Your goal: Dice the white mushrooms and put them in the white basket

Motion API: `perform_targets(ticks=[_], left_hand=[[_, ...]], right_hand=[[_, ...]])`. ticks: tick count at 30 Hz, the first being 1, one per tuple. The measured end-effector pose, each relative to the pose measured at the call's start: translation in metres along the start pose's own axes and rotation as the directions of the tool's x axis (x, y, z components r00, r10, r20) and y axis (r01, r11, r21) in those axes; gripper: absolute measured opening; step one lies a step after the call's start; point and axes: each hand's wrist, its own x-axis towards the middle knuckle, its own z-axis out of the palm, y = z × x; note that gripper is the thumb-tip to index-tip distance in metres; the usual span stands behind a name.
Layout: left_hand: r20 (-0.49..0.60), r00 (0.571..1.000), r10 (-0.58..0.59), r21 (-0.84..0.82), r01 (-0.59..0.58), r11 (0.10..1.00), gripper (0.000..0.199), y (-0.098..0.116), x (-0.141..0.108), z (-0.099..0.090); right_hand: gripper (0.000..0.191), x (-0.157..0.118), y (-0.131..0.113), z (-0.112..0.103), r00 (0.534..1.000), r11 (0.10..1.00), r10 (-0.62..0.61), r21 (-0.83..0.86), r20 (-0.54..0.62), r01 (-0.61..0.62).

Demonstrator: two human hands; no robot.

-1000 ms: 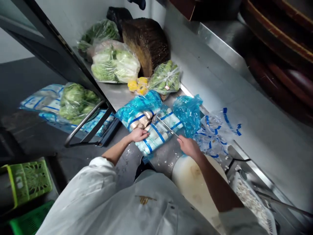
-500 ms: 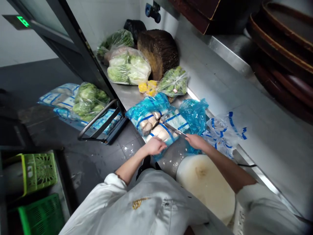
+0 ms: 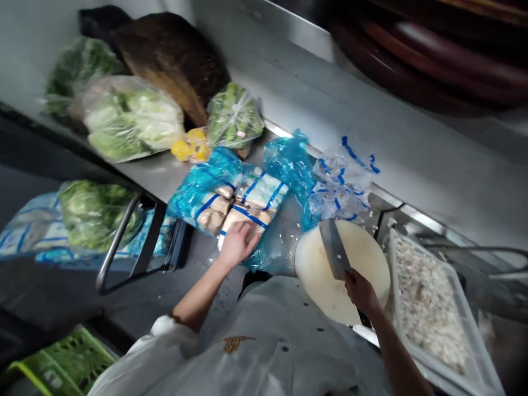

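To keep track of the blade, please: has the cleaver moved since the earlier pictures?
Yes. Against the round white board, the cleaver has moved right, from the wrapped packs to on or over it.

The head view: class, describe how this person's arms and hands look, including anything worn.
Each grip is an ungloved hand: left hand, right hand. A loose white left sleeve leaves the left forearm bare; the visible right forearm is bare too, with no sleeve clearly visible.
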Motion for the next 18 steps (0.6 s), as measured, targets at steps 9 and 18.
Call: perform_targets(ticks=[9,18], left_hand=[[0.055,0.99,-0.131,0.573,0.076,0.816,0.079,0.03,0.107,0.046],[0.003,0.987,-0.158,0.691,0.112,0.714,0.056,0.074,0.054,0.068]], right_hand=[[0.025,-0.069,0.05,0.058,0.971,0.972,0.236,-0.018,0.026,-0.236],[0.032,-0.043,0.071,0.055,0.996,0.989,0.081,0.125,0.027,-0.084]])
